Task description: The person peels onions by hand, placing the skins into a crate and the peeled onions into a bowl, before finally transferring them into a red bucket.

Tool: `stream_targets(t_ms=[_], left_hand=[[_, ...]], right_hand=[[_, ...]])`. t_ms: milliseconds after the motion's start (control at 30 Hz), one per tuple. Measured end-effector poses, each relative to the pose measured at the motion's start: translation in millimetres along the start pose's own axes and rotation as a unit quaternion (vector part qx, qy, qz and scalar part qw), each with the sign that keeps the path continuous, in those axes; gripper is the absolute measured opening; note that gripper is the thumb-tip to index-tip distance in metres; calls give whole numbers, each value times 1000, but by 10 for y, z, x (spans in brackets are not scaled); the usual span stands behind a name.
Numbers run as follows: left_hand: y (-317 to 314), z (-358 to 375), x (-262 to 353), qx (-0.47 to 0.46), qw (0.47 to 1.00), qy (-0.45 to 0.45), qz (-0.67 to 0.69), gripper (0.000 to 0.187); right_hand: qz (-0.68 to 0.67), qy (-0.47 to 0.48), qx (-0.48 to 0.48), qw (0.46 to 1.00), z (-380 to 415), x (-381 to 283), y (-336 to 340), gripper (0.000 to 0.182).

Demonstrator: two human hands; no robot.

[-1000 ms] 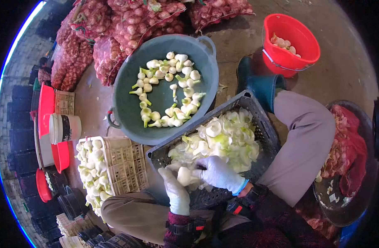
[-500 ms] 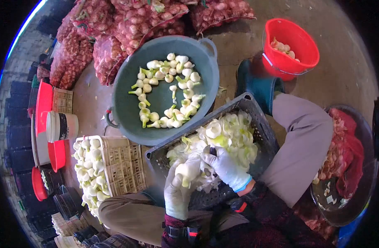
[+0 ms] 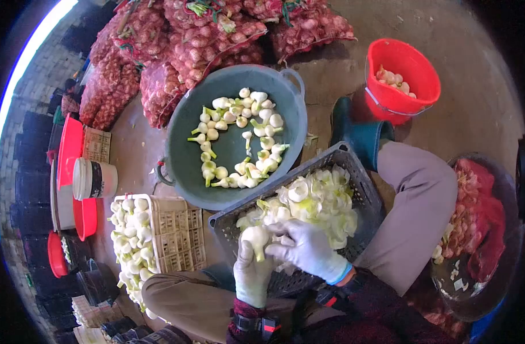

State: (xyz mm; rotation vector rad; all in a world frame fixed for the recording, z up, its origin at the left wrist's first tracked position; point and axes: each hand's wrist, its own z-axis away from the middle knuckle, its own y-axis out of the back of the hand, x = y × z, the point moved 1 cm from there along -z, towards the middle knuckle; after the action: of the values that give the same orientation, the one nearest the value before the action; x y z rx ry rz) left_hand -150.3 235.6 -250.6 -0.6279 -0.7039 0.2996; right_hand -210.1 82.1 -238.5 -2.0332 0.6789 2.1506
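A peeled white garlic bulb (image 3: 254,236) with a short pale-green stem sits in the fingers of my gloved left hand (image 3: 252,276), stem pointing down. Close at its right is my gloved right hand (image 3: 315,250), thumb and fingers curled in at the bulb's side; what they pinch, if anything, I cannot make out. Beneath both hands a dark slotted crate (image 3: 363,172) stands tilted between my legs, heaped with white and green peelings (image 3: 325,198). Just beyond it, a large grey-green tub (image 3: 228,143) holds many peeled bulbs, mostly in a ring.
At left stands a cream crate (image 3: 179,235) full of peeled bulbs, near a white bucket (image 3: 93,178). Red mesh sacks (image 3: 205,43) are piled behind the tub. A red bucket (image 3: 403,77) stands far right; a dark basin (image 3: 463,304) with red netting lies beside my knee.
My right hand has turned and come beside the bulb; a dark item earlier at its fingertips no longer shows. The left hand still holds the bulb. The view has shifted slightly.
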Motion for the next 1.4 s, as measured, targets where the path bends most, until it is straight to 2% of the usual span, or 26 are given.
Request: stream_targets(t_ms=[67, 167, 233, 333, 433, 467, 533, 633, 700, 767, 833, 900, 933, 967, 1033, 1067, 1100, 1133, 1167, 1200, 1233, 1267, 1300, 1333, 1367, 1400], left_hand=[[28, -1, 12, -23, 989, -24, -144, 60], [-82, 27, 39, -15, 974, -65, -217, 59], [-185, 46, -3, -47, 984, -43, -165, 59], [-52, 33, -43, 40, 991, -16, -123, 60], [1, 27, -25, 19, 996, 18, -88, 55], [-25, 34, -16, 15, 996, 17, -83, 55], [-77, 67, -5, 12, 989, -3, -148, 49], [-21, 7, -64, 32, 978, -59, -198, 54], [-22, 17, -11, 25, 992, 5, -121, 56], [-80, 55, 28, 19, 996, 74, -46, 59], [-183, 35, 51, -27, 997, 76, 5, 64], [-104, -20, 37, -5, 996, 89, -17, 66], [-91, -25, 10, -1, 996, 88, -21, 66], [-69, -32, -13, 3, 996, 88, -26, 67], [-1, -32, -3, -35, 995, 98, -9, 66], [-77, 15, 24, 3, 995, 98, -36, 66], [-167, 50, 110, 40, 994, 83, -62, 66], [-274, 132, 207, 38, 995, 39, -81, 66], [-486, 296, 373, 116, 992, 22, -35, 64], [-503, 434, 633, 52, 997, -40, -43, 59], [-512, 588, 847, -15, 994, -94, -58, 55], [-499, 798, 1111, 24, 984, -162, -74, 51], [-559, 988, 1388, 78, 941, -288, -163, 50], [-120, 1078, 1754, -30, 950, -293, -107, 48], [-86, 1256, 2062, -13, 923, -355, -152, 40], [213, 1410, 2311, 100, 854, -443, -256, 30]], right_hand=[[-24, 2, 9, 1000, -30, 3, -115, 26], [10, -42, -5, 999, -71, 46, -168, 20], [52, -20, 89, 994, -88, 23, -191, 13], [-20, -74, 151, 986, -247, 328, -238, 9], [-321, -268, 123, 900, -202, 425, -41, 12], [-317, -264, 123, 903, -164, 379, 4, 12], [-107, -81, 86, 987, -56, 241, 43, 24], [-72, -22, 57, 996, -35, 114, -50, 26], [-88, -94, -10, 992, -106, 156, -33, 28], [-191, -304, 60, 931, -166, 525, -155, 31], [-272, -275, 80, 918, -52, 631, -261, 35], [-309, -89, 26, 947, 15, 406, -276, 36], [-165, 3, 34, 986, -24, 181, -191, 40], [-280, -174, -52, 943, 3, 50, -195, 37], [-85, -107, 40, 990, -103, 338, -252, 28], [-86, -193, 116, 971, -114, 668, -394, 23], [63, -161, 147, 974, -99, 643, -228, 21], [-119, -283, 170, 936, -59, 535, -112, 19], [-21, -239, 145, 960, -95, 681, -108, 22], [-96, -161, 206, 960, -125, 562, -83, 19], [-116, -265, 169, 942, -47, 802, -14, 26], [-152, -287, 160, 932, -79, 599, 10, 22], [-181, -313, 155, 919, -103, 401, 104, 19], [-174, -279, 159, 931, -117, 406, 109, 17], [-167, -247, 165, 940, -104, 495, 127, 15], [-132, -212, 166, 954, -71, 793, 172, 16]])
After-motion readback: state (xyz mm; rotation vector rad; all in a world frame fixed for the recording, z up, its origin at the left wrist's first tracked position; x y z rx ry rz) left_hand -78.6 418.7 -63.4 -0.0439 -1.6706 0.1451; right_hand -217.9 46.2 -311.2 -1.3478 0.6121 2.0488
